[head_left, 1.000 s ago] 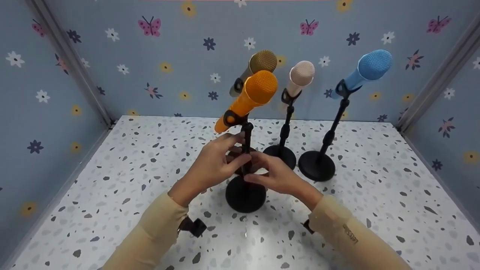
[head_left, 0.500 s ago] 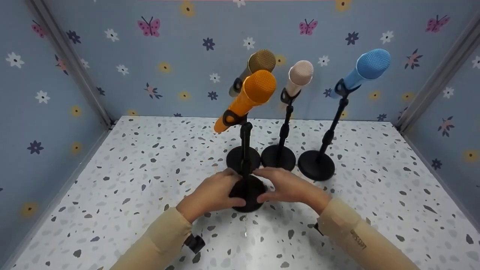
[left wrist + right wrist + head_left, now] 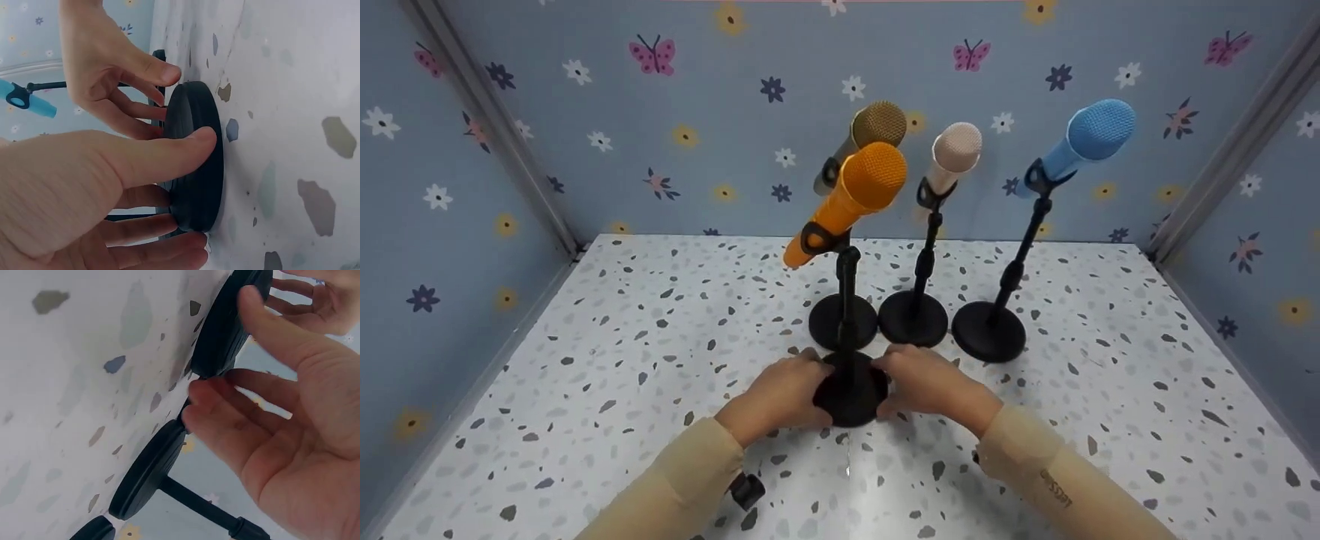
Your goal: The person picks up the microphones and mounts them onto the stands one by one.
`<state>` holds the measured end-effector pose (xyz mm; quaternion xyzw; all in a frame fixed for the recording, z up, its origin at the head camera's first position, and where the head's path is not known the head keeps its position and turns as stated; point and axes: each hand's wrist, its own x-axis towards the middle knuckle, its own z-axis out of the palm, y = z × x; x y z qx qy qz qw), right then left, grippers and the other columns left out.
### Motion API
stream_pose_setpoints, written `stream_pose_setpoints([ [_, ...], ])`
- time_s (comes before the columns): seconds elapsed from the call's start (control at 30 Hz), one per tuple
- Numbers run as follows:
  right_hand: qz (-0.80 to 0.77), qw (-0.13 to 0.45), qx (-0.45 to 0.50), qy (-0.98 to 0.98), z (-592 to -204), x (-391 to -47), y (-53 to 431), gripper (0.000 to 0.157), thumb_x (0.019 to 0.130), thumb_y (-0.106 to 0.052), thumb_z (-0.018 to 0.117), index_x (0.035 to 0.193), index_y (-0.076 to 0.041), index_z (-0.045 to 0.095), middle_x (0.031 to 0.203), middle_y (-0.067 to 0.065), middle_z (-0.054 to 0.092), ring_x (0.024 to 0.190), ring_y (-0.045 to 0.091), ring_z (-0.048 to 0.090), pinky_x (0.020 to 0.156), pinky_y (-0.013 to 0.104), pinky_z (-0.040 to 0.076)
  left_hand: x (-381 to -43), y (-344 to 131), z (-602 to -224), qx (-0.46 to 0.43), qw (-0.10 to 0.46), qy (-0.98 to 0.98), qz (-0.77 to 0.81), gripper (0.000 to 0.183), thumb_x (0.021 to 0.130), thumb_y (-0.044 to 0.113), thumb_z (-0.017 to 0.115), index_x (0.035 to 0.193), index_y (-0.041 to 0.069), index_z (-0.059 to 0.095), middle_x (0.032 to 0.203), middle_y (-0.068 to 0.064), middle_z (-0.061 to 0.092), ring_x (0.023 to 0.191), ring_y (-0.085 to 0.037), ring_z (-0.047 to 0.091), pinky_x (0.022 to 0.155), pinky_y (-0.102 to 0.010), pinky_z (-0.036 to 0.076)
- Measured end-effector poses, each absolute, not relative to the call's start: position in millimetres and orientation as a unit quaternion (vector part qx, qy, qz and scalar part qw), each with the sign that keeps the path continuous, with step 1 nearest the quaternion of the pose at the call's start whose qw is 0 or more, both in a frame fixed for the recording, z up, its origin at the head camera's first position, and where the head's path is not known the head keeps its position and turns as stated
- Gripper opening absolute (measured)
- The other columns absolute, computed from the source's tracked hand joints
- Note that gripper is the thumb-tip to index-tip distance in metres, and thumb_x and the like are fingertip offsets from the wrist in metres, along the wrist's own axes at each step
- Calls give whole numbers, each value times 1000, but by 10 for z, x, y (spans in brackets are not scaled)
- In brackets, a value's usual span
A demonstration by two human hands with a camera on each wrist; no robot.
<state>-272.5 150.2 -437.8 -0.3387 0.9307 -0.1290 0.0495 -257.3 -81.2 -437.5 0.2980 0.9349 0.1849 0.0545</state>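
An orange microphone (image 3: 859, 191) sits tilted in the clip of a black microphone stand (image 3: 851, 390), nearest the person. My left hand (image 3: 784, 394) holds the left side of its round base. In the left wrist view the thumb (image 3: 194, 146) lies on the base and the fingers curve around its edge. My right hand (image 3: 926, 384) holds the base's right side, with the thumb (image 3: 256, 312) on the near rim and fingertips at the far rim in the right wrist view. The base stands on the speckled table.
Behind it stand a gold microphone (image 3: 880, 124), a white microphone (image 3: 956, 150) and a blue microphone (image 3: 1099, 131) on black stands. Their bases are close together. A flowered wall (image 3: 697, 97) rises at the back, with side panels left and right. The tabletop (image 3: 645, 300) is white speckled.
Both hands have come down from the stand's pole to its round base and closed in on its two sides. The stand and microphones stay in about the same place.
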Motion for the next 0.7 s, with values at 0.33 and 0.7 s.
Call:
stream_pose_setpoints([
  [0.33, -69, 52, -325, 942, -4318, -2703, 1383, 41, 62, -31, 96, 83, -7, 72, 77, 4, 63, 73, 26, 63, 69, 41, 55, -2701, -816, -4312, 273, 102, 927, 236, 45, 60, 9, 93, 102, 3, 75, 101, -8, 64, 98, -28, 58, 92, -46, 50],
  [0.7, -65, 39, -338, 938, -4368, -2704, 1360, 50, 65, -47, 92, 83, -6, 72, 77, 4, 63, 68, 22, 59, 63, 38, 53, -2702, -835, -4347, 282, 92, 926, 234, 37, 63, 11, 91, 96, 5, 75, 93, -6, 66, 95, -26, 57, 90, -47, 49],
])
